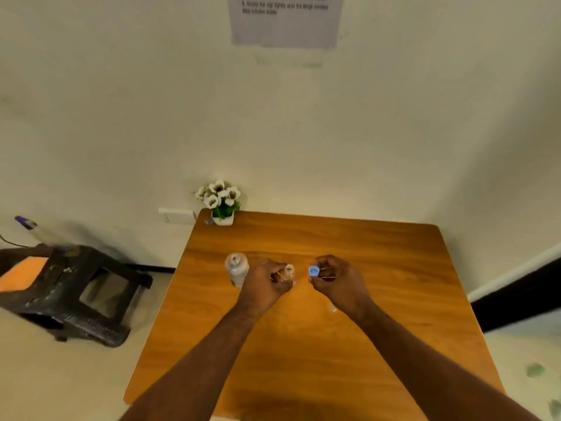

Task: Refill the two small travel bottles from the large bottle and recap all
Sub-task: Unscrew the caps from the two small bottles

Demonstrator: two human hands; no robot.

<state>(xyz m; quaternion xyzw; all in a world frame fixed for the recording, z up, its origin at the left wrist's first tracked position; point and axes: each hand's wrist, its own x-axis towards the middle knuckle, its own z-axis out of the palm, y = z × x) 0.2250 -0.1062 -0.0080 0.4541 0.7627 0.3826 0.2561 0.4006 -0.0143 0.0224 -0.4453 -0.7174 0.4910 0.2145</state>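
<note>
Fingers (pixel 280 273) of our left hand (pixel 267 284) curl round a small open bottle (pixel 288 270); our right hand (pixel 337 281) pinches its blue cap (pixel 314 271) just beside the mouth. We judge this a capping or uncapping step: we should keep the bottle upright, seat the cap square and turn gently. Left of us on the counter (pixel 394 268) stands the large bottle (pixel 236 268). A second small bottle we cannot make out.

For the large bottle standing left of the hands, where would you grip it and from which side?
Grip the large bottle round its straight body below the shoulder, coming from its left or near side. It stands upright and the left hand, holding the small travel bottle, crowds its right side.
</note>
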